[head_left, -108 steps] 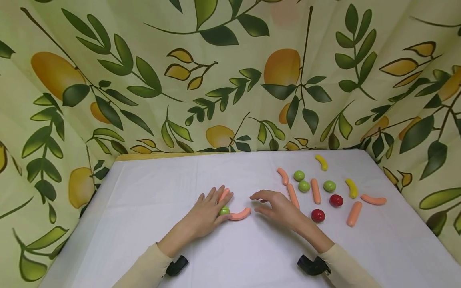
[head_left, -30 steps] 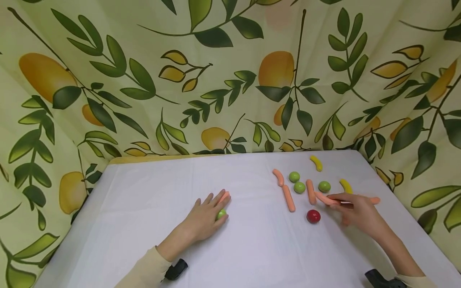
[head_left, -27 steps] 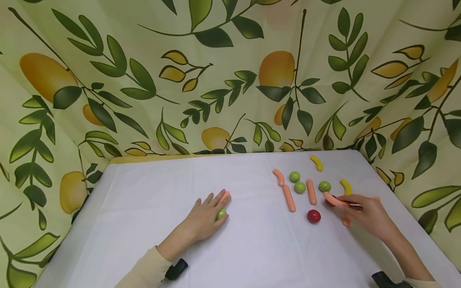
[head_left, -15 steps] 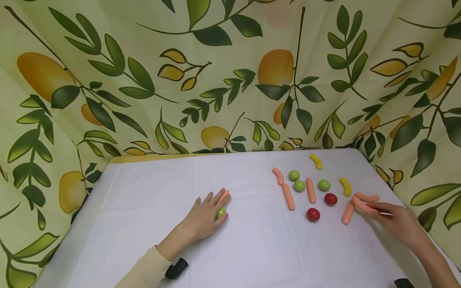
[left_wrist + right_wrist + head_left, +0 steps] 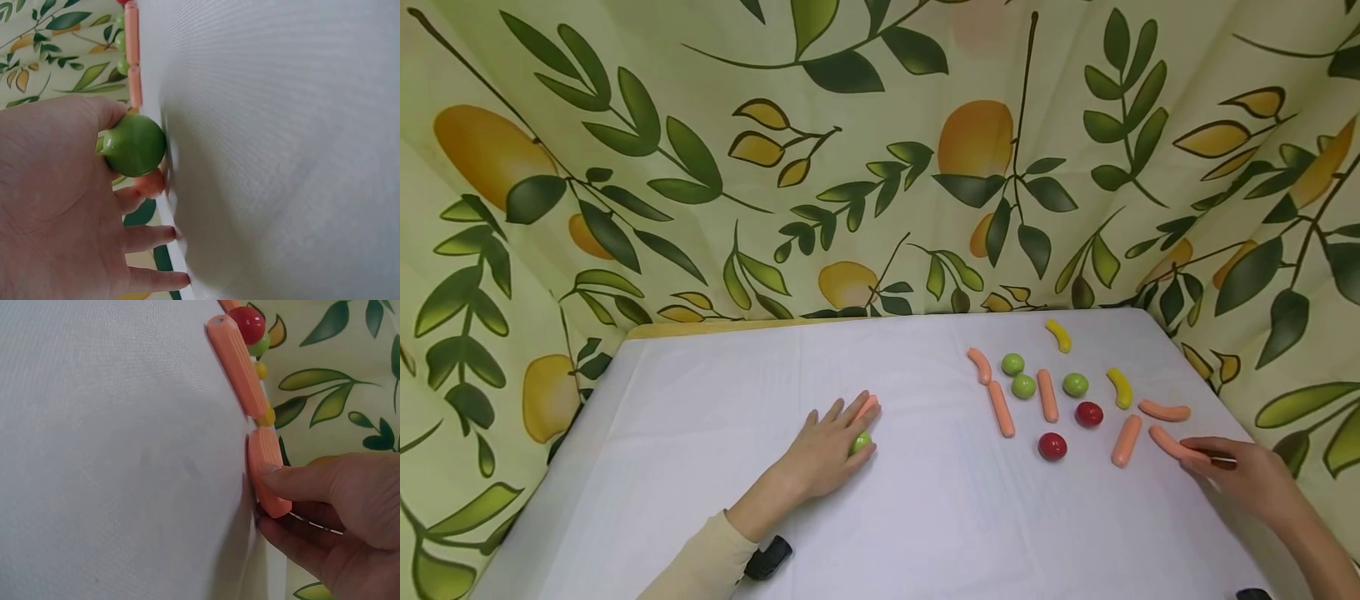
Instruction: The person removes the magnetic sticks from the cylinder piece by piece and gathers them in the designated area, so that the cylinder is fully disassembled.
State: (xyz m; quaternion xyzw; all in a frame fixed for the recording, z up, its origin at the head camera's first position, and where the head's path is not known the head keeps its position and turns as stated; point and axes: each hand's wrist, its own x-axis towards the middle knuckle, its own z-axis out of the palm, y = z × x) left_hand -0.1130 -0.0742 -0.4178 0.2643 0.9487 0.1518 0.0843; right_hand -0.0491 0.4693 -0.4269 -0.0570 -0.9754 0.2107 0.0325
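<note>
My left hand (image 5: 826,450) rests on the white table, fingers spread and straight, over a small green ball (image 5: 861,442) and a pink toy sausage (image 5: 869,404). In the left wrist view, the green ball (image 5: 136,147) lies by the thumb, with the orange-pink end of the sausage (image 5: 150,184) below it; the rest is hidden by fingers. At the far right my right hand (image 5: 1255,477) pinches one end of a curved pink toy sausage (image 5: 1168,440). The right wrist view shows the thumb over this sausage (image 5: 264,449), close against the cloth, with fingers curled behind.
Beside the held sausage lie a straight sausage (image 5: 1126,440) and a curved sausage (image 5: 1165,411). Further left are two red balls (image 5: 1052,447), several green balls (image 5: 1075,384), yellow toy bananas (image 5: 1120,388) and more sausages (image 5: 1000,408). A patterned curtain (image 5: 880,167) hangs behind the table.
My right hand has carried the curved sausage from beside the left hand to the far right, past the red balls, down beside two other sausages. The left hand has stayed in place.
</note>
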